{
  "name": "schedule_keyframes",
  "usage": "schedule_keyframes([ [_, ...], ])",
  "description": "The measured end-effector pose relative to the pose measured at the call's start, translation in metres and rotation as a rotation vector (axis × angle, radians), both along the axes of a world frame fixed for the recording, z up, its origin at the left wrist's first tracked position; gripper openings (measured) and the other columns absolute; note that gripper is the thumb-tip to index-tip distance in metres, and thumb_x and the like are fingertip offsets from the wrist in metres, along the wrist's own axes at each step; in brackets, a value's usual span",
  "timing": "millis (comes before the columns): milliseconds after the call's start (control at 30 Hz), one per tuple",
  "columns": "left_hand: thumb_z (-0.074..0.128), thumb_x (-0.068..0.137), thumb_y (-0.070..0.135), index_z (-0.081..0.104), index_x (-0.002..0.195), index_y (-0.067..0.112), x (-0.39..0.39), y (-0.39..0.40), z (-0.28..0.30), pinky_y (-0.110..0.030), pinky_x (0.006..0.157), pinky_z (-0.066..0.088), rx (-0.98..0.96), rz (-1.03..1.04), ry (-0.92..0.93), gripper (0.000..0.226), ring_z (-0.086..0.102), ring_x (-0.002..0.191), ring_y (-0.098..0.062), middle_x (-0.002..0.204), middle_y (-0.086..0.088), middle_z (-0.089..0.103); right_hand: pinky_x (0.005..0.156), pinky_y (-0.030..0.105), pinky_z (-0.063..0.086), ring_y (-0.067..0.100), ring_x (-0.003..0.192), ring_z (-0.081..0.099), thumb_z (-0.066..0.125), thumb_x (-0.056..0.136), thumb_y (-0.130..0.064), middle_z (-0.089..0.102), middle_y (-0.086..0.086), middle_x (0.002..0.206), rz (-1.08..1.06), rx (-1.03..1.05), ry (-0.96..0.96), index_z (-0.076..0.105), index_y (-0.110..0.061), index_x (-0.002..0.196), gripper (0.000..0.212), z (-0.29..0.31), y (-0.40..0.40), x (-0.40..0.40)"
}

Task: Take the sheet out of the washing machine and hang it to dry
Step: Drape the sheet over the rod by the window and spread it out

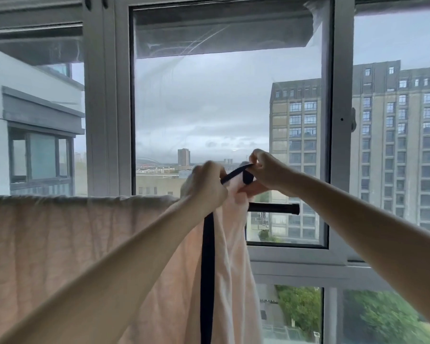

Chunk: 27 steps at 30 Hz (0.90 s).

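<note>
Partly blurred, left hand [206, 187] and right hand [266, 172] pinch sheet's [60, 244] dark strap [236, 173].

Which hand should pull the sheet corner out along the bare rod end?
Probably right. The right hand already pinches the dark strap at the sheet corner, nearest the exposed rod; the left hand grips bunched fabric further in.
</note>
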State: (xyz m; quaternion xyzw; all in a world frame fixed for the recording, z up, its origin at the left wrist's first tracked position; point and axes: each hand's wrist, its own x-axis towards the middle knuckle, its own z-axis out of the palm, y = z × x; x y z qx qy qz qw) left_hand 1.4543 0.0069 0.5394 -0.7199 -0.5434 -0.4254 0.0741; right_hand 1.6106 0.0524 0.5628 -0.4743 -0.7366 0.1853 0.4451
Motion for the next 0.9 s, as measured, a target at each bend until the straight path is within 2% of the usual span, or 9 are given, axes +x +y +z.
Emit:
schedule_keyframes([
  [67,0.057,0.079,0.002,0.064,0.094,0.019,-0.010,0.000,0.008,-0.034,0.066,0.048,0.168,0.150,-0.002,0.023,0.059,0.080,-0.027,0.085,-0.003,0.064,0.077,0.046,0.058,0.034,0.091,0.068,0.046,0.099,-0.017,0.056,0.023,0.112,0.033,0.039,0.062,0.042,-0.016,0.090,0.010,0.004,0.004,-0.009],
  [133,0.054,0.077,0.000,0.064,0.095,0.020,-0.015,0.000,0.012,-0.033,0.065,0.047,0.269,0.179,-0.019,0.028,0.059,0.080,-0.027,0.085,-0.003,0.065,0.077,0.044,0.059,0.030,0.091,0.069,0.047,0.098,-0.015,0.056,0.022,0.112,0.036,0.076,0.082,0.041,-0.018,0.089,0.011,0.007,0.007,-0.012],
  [200,0.062,0.079,0.004,0.064,0.092,0.022,-0.010,-0.004,0.010,-0.031,0.062,0.048,0.236,0.099,-0.066,0.022,0.061,0.077,-0.022,0.081,0.002,0.065,0.066,0.041,0.060,0.029,0.078,0.071,0.046,0.098,-0.013,0.058,0.020,0.102,-0.006,0.126,-0.010,0.041,-0.016,0.090,0.010,0.004,0.007,-0.005],
  [300,0.076,0.078,0.017,0.067,0.092,0.021,0.007,-0.007,-0.007,-0.021,0.055,0.044,0.061,-0.095,-0.047,0.017,0.060,0.071,-0.009,0.079,0.007,0.063,0.046,0.028,0.055,0.020,0.058,0.070,0.052,0.095,-0.009,0.064,0.013,0.085,-0.038,0.191,-0.328,0.047,-0.016,0.089,0.010,-0.006,0.003,0.023],
  [433,0.078,0.075,0.042,0.072,0.085,0.020,0.033,-0.007,-0.027,-0.026,0.060,0.053,0.013,-0.232,-0.046,0.025,0.062,0.072,-0.008,0.078,0.007,0.068,0.052,0.022,0.054,0.016,0.060,0.067,0.060,0.090,-0.008,0.067,0.004,0.074,-0.008,0.049,-0.482,0.062,-0.022,0.080,0.017,-0.016,-0.004,0.064],
  [567,0.073,0.081,0.024,0.069,0.084,0.024,0.060,-0.010,-0.035,-0.028,0.063,0.050,0.091,-0.184,-0.031,0.005,0.063,0.079,-0.012,0.081,0.008,0.068,0.073,0.029,0.059,0.021,0.080,0.072,0.060,0.090,-0.012,0.074,0.005,0.080,0.043,-0.295,-0.331,0.070,-0.014,0.095,0.012,-0.023,-0.014,0.095],
  [700,0.069,0.080,0.018,0.063,0.085,0.027,0.074,-0.012,-0.034,-0.029,0.064,0.051,0.213,-0.131,-0.059,0.013,0.061,0.073,-0.013,0.078,0.008,0.066,0.076,0.031,0.059,0.018,0.078,0.072,0.063,0.087,-0.014,0.073,0.010,0.086,0.024,-0.154,-0.110,0.069,-0.007,0.100,0.016,-0.036,-0.012,0.105],
  [800,0.066,0.081,0.018,0.061,0.084,0.027,0.082,-0.015,-0.047,-0.031,0.065,0.052,0.177,-0.165,-0.019,0.011,0.060,0.072,-0.014,0.075,0.008,0.064,0.077,0.032,0.059,0.020,0.082,0.072,0.062,0.089,-0.015,0.072,0.017,0.092,0.002,-0.219,-0.171,0.067,-0.002,0.099,0.017,-0.058,-0.009,0.106],
  [900,0.066,0.083,0.024,0.061,0.083,0.026,0.082,-0.014,-0.060,-0.033,0.066,0.053,0.142,-0.167,0.000,0.006,0.060,0.071,-0.015,0.073,0.007,0.063,0.074,0.031,0.059,0.020,0.078,0.073,0.062,0.088,-0.016,0.072,0.016,0.085,0.026,-0.237,-0.107,0.066,-0.003,0.090,0.013,-0.073,-0.006,0.103],
])
